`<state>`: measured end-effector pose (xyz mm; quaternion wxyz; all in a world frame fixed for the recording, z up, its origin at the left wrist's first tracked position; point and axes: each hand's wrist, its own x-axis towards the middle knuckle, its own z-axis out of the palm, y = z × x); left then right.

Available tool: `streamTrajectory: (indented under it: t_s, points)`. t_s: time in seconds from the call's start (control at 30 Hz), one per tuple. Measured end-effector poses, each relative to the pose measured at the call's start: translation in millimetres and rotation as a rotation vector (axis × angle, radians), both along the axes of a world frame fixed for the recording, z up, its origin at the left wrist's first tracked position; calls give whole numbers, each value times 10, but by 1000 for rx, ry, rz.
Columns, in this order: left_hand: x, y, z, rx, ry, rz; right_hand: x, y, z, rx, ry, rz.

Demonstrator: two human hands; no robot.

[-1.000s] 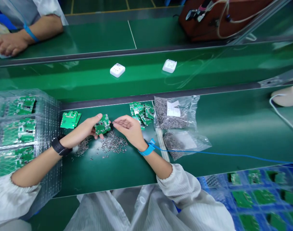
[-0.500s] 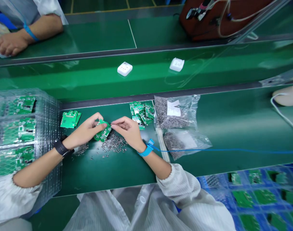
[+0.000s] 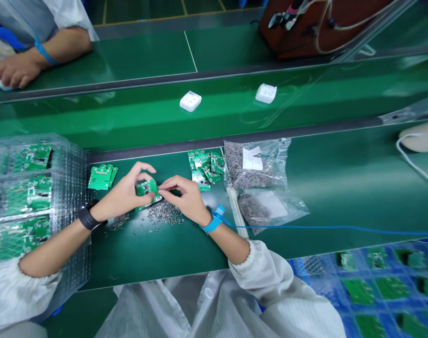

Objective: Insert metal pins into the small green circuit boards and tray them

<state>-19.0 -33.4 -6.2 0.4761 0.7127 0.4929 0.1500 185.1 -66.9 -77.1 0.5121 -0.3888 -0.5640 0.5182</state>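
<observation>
A green circuit board [image 3: 147,188] is gripped by its edges in my left hand [image 3: 128,190], tilted above the bench. My right hand [image 3: 184,197] pinches at the board's right edge; whatever lies between its fingertips is too small to make out. Just below the board lies a heap of small metal parts [image 3: 164,212], with a smaller heap [image 3: 118,221] beside my left wrist. A few green boards [image 3: 100,178] rest left of my left hand. More loose boards [image 3: 207,166] lie beyond my right hand.
Two clear bags of small metal parts [image 3: 233,173] lie to the right. Stacked clear trays [image 3: 73,162] of boards stand at left, blue trays [image 3: 340,277] at lower right. White housings [image 3: 190,101] sit on the green belt [image 3: 129,115]. A co-worker's hand [image 3: 19,70] is opposite.
My left hand has turned the circuit board and its index finger has lifted off. My right fingertips have come to the board's right edge. The white housings have shifted right.
</observation>
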Motion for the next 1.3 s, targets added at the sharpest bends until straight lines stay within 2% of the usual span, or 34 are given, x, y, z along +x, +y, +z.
streamTrajectory:
  t_s: [0.23,0.37,0.47,0.67,0.83,1.13,1.3]
  points:
    - [44,41,10,105,0,275,-22,12,-15,244,-144,-92]
    - [47,78,12,33,-90,337,-84,-21,-22,285,-142,-77]
    - [9,100,-14,-20,-155,349,-72,-29,0,247,-80,-133]
    - [8,32,-78,219,173,143,-88,-34,-12,-32,132,-139]
    - [81,-56,-57,302,247,-50,-151,-36,-38,-214,282,-144]
    - [1,-68,-195,512,391,-161,-133,-3,-45,-389,340,-109]
    - [3,-92,-212,628,447,-210,-159,-19,-96,-477,454,-88]
